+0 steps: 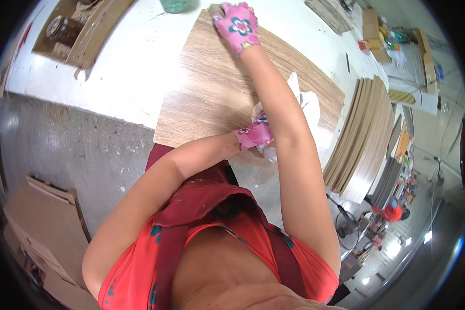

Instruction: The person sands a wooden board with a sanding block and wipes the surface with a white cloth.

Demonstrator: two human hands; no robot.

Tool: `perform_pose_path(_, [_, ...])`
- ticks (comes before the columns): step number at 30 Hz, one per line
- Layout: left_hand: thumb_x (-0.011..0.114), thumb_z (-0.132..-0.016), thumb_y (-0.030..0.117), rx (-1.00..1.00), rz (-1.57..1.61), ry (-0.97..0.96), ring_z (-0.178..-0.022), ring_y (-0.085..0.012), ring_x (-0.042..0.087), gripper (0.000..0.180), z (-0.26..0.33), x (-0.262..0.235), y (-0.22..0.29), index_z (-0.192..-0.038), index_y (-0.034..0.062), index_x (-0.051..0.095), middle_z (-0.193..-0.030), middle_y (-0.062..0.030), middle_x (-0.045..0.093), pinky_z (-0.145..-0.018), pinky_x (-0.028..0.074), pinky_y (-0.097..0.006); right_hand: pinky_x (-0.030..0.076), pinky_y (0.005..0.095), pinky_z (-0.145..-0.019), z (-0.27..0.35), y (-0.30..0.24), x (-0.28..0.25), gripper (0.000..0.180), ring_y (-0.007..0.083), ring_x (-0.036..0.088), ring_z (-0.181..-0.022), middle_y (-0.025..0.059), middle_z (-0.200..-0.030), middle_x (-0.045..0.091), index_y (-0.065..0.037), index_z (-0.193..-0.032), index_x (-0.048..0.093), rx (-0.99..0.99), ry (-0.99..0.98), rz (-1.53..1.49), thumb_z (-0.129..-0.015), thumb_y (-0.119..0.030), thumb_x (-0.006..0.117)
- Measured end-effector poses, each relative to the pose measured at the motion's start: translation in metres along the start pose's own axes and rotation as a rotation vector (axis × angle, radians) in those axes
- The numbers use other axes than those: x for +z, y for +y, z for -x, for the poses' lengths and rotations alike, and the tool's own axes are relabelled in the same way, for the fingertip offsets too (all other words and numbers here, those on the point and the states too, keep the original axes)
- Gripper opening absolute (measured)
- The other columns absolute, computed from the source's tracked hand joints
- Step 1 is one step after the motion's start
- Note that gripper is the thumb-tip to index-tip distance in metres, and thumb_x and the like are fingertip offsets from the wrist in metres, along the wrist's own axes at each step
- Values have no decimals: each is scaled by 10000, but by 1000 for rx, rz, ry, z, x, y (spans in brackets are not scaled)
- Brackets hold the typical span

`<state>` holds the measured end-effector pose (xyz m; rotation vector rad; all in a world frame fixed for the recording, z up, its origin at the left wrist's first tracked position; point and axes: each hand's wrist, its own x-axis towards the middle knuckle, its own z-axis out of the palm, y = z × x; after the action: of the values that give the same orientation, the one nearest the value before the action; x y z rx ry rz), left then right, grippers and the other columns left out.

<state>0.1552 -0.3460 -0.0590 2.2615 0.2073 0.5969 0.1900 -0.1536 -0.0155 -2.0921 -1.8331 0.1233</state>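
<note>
A wood-grain board (201, 88) lies flat on the white table, its near corner jutting over the edge. My right hand (237, 27), in a pink flowered glove, reaches to the board's far end. Its fingers curl around a small grey-brown block-like piece (215, 10), whose kind I cannot make out. Close to my body, my left hand (255, 136), gloved in the same pattern, is closed on a crumpled white cloth (310, 107) that rests on the board. My right forearm crosses over that cloth and hides part of it and of the left fingers.
To the right stands a stack of wood-grain boards (359, 137). A cardboard box (95, 39) with a dark jar (64, 30) sits at the far left, near a green container (175, 4). More boards (329, 14) lie at the far right; cartons (46, 227) stand on the lower left floor.
</note>
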Motion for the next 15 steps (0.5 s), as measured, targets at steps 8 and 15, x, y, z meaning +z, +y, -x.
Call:
perform_pose_path(8, [641, -614, 364, 18, 2, 64, -1248, -271, 382, 619, -7, 37, -20, -1162, 87, 561, -1307, -72, 471, -1088, 223, -442, 468, 414, -836, 97, 149, -79, 308, 280, 576, -887, 117, -699, 637, -86, -988, 649, 365, -62, 361, -850, -314, 495])
perform_pose_path(15, [440, -882, 252, -6, 638, -7, -1244, -233, 389, 477, -20, 61, -12, -1321, 82, 365, -1315, -84, 453, -1065, 280, -370, 416, 465, -935, 43, 51, -16, 382, 365, 510, -1050, 202, -1034, 581, -43, -1074, 571, 84, -72, 109, -830, -329, 507])
